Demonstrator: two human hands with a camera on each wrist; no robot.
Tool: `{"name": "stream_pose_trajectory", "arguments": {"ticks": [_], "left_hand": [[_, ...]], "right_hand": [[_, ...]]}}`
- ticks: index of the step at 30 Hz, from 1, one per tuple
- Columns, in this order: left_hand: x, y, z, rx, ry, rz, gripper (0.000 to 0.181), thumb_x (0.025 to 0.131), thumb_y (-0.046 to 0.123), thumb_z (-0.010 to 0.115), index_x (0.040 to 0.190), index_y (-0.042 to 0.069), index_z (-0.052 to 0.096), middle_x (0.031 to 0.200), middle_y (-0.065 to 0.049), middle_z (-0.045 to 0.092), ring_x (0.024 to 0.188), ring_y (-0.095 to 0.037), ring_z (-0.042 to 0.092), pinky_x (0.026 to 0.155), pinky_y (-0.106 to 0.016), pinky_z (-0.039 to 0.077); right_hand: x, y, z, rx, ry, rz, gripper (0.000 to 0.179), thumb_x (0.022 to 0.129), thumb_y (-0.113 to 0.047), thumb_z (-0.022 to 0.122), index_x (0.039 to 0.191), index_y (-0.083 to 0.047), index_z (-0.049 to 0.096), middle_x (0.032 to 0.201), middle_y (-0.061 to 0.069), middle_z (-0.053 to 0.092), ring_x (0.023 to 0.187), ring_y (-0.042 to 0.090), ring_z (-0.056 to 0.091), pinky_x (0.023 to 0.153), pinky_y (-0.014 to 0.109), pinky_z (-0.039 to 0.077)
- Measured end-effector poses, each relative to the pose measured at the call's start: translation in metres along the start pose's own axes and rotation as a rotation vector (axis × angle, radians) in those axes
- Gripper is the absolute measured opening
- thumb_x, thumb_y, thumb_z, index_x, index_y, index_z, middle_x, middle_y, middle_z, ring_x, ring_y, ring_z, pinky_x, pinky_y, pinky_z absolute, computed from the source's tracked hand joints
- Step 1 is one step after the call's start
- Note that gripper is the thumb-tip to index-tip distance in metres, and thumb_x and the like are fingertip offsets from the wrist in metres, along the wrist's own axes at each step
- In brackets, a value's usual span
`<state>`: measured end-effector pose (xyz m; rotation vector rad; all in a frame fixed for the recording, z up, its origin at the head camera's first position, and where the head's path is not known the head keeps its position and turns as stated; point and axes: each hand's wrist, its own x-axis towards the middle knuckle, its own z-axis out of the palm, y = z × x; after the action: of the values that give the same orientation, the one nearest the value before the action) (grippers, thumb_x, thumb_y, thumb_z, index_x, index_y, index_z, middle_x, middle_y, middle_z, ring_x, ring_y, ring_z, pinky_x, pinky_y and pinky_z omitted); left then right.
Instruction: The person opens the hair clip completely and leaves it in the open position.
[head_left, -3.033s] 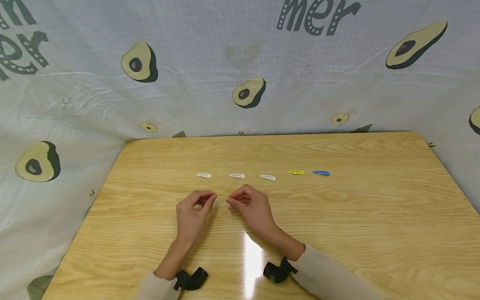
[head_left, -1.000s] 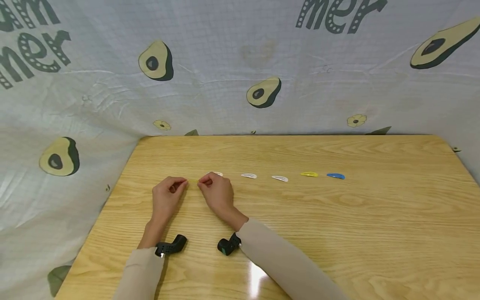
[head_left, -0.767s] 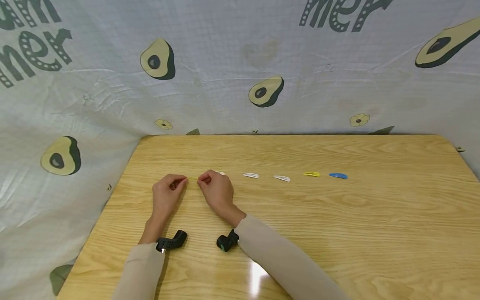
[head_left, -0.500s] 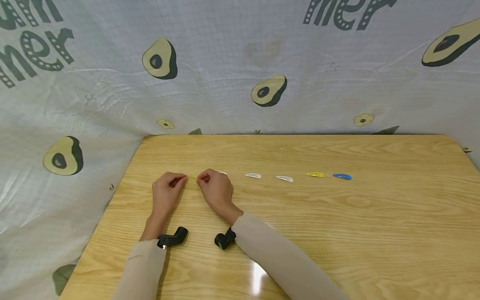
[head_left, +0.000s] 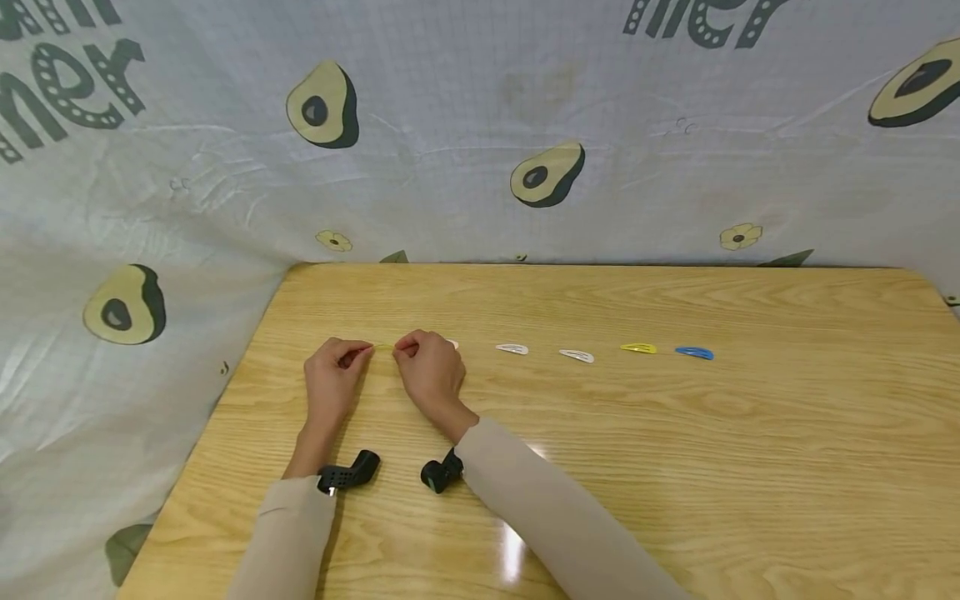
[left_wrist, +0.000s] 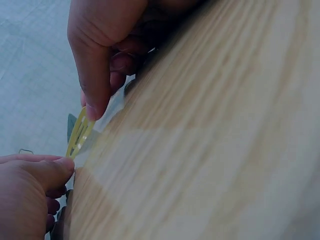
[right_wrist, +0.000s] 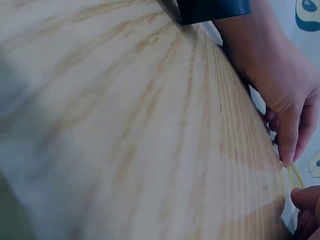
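Note:
A thin yellow snap hair clip (head_left: 383, 347) is stretched between both hands, just above the left part of the wooden table. My left hand (head_left: 333, 379) pinches one end with thumb and fingers. The other end is pinched by my right hand (head_left: 431, 371). In the left wrist view the clip (left_wrist: 80, 135) shows its slotted middle, with both ends covered by fingertips. Close behind the right hand lies a white hair clip (head_left: 453, 343), mostly hidden.
Rightward in a row lie a white clip (head_left: 512, 349), another white clip (head_left: 577, 356), a yellow clip (head_left: 638, 348) and a blue clip (head_left: 694, 353). Black wrist cameras sit on both wrists. An avocado-print cloth (head_left: 450, 125) hangs beyond the table's back edge.
Since three seconds ago both hands have moved left along the row with the yellow hair clip, past the leftmost white clip. Lately they keep the same hold, and the head view shifts slightly.

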<state>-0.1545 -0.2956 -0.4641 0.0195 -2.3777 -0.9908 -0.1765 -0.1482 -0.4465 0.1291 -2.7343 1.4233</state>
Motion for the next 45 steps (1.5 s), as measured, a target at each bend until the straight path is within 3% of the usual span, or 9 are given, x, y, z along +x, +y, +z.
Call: {"name": "stream_pose_trajectory", "arguments": {"ticks": [15, 22, 27, 35, 45], "left_hand": [[0.0, 0.004, 0.001, 0.012, 0.024, -0.039, 0.004, 0.08, 0.002, 0.076, 0.082, -0.001, 0.075, 0.067, -0.008, 0.059, 0.058, -0.008, 0.046, 0.052, -0.012, 0.033], [0.002, 0.004, 0.002, 0.006, -0.001, -0.031, 0.006, 0.081, 0.005, 0.076, 0.083, -0.001, 0.076, 0.068, -0.008, 0.059, 0.059, -0.01, 0.046, 0.053, -0.013, 0.033], [-0.001, 0.003, 0.001, -0.01, -0.037, -0.006, 0.005, 0.08, 0.004, 0.077, 0.084, 0.001, 0.076, 0.067, -0.007, 0.057, 0.059, -0.012, 0.046, 0.053, -0.013, 0.033], [-0.005, 0.004, 0.003, 0.041, -0.083, 0.093, 0.004, 0.079, 0.003, 0.077, 0.084, 0.003, 0.076, 0.068, -0.003, 0.057, 0.06, -0.01, 0.046, 0.055, -0.015, 0.033], [-0.001, 0.007, 0.006, 0.065, -0.109, 0.14, 0.007, 0.077, 0.006, 0.079, 0.085, 0.006, 0.078, 0.068, -0.002, 0.059, 0.058, -0.012, 0.045, 0.053, -0.018, 0.032]], "right_hand": [[0.001, -0.001, 0.001, -0.026, -0.003, 0.027, 0.008, 0.085, -0.027, 0.074, 0.078, -0.025, 0.073, 0.067, -0.014, 0.061, 0.055, 0.002, 0.052, 0.046, 0.024, 0.039], [0.002, -0.001, -0.003, -0.032, -0.003, 0.024, 0.008, 0.085, -0.026, 0.074, 0.078, -0.023, 0.073, 0.067, -0.012, 0.062, 0.055, 0.003, 0.053, 0.046, 0.023, 0.039], [0.0, 0.002, -0.005, -0.022, 0.003, 0.021, 0.008, 0.085, -0.023, 0.073, 0.077, -0.02, 0.072, 0.067, -0.011, 0.063, 0.056, 0.004, 0.055, 0.046, 0.022, 0.04], [-0.003, 0.008, -0.01, 0.0, 0.029, -0.001, 0.008, 0.083, -0.018, 0.074, 0.076, -0.017, 0.072, 0.067, -0.009, 0.063, 0.057, 0.005, 0.057, 0.047, 0.021, 0.041], [-0.003, 0.013, -0.019, 0.018, 0.039, 0.009, 0.008, 0.083, -0.017, 0.073, 0.076, -0.016, 0.072, 0.067, -0.008, 0.062, 0.057, 0.006, 0.056, 0.047, 0.022, 0.042]]}}
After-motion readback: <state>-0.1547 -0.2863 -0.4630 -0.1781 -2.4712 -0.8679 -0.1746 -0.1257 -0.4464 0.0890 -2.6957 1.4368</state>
